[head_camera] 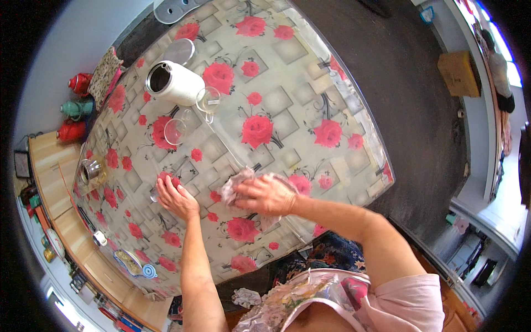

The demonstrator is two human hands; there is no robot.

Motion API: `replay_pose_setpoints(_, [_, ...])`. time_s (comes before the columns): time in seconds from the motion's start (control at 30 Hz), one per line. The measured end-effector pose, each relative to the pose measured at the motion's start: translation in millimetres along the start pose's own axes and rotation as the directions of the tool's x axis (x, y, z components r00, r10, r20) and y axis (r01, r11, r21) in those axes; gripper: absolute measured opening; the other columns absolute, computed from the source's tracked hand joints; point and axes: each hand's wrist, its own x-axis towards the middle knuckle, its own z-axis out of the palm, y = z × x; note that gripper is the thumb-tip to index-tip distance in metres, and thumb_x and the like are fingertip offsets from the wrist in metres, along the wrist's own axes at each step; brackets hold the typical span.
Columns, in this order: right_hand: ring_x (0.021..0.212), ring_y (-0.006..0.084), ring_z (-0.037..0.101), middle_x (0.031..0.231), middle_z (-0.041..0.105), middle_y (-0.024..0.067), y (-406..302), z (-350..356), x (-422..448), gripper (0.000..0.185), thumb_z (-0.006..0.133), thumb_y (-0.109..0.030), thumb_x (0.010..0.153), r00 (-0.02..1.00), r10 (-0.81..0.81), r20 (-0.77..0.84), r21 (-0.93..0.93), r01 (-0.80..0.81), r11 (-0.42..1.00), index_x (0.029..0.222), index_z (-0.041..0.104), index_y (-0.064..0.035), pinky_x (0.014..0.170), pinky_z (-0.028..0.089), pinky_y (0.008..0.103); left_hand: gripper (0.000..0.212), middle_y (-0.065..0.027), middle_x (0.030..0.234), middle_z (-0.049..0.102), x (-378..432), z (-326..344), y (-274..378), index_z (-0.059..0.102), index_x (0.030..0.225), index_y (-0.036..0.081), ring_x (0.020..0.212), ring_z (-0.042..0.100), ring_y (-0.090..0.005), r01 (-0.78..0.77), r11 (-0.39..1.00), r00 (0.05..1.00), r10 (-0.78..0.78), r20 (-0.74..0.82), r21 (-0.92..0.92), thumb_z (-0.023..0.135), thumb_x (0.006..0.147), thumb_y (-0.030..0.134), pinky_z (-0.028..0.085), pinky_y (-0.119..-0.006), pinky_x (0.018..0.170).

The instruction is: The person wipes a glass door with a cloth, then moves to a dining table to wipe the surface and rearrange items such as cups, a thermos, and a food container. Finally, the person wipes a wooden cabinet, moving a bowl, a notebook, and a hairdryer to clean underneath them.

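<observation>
My right hand (267, 194) presses a crumpled pinkish cloth (236, 186) against the rose-patterned tablecloth (290, 157). To its left, my left hand (178, 198) rests with fingers spread at a small clear glass item (154, 195), mostly hidden behind the fingertips; whether the fingers grip it I cannot tell. Beyond the hands, two clear glass cups stand on the cloth, one (175, 132) nearer and one (208, 99) against a white kettle-like vessel (178, 83) with an open dark mouth. A round lid (179, 52) lies behind that vessel.
A glass jar (92, 170) is at the table's left side. A small white cup (99, 238), a blue-rimmed dish of food (128, 262) and a blue round item (149, 271) sit nearer the lower left. Red and green thermos flasks (76, 108) stand past the left edge. A cardboard box (458, 74) is at right.
</observation>
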Motion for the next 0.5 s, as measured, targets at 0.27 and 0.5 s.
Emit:
replay_pose_setpoints(0.27, [0.107,0.0391,0.053,0.123,0.054,0.0172,195,-144,62,0.038,0.066,-0.022,0.077,0.700,0.361,-0.615,-0.255,-0.611,0.750,0.114,0.061,-0.0150,0.090,0.043,0.0480,0.045,-0.0104,0.147,0.037,5,-4,14,0.045,0.137,0.012,0.138,0.031,-0.0297,0.058,0.998,0.996,-0.055,0.075,-0.031,0.045,0.093,0.022,0.019,-0.055,0.110])
replay_pose_setpoints(0.5, [0.115,0.0327,0.051,0.130,0.051,0.0082,94,-85,11,0.040,0.071,-0.022,0.070,0.996,0.086,-0.020,-0.147,-0.088,0.985,0.108,0.062,-0.0240,0.080,0.045,0.0500,0.047,-0.0117,0.148,0.035,4,-15,9,0.044,0.137,0.011,0.139,0.030,-0.0310,0.083,0.997,0.991,-0.082,0.101,-0.004,0.045,0.091,0.020,0.019,-0.054,0.111])
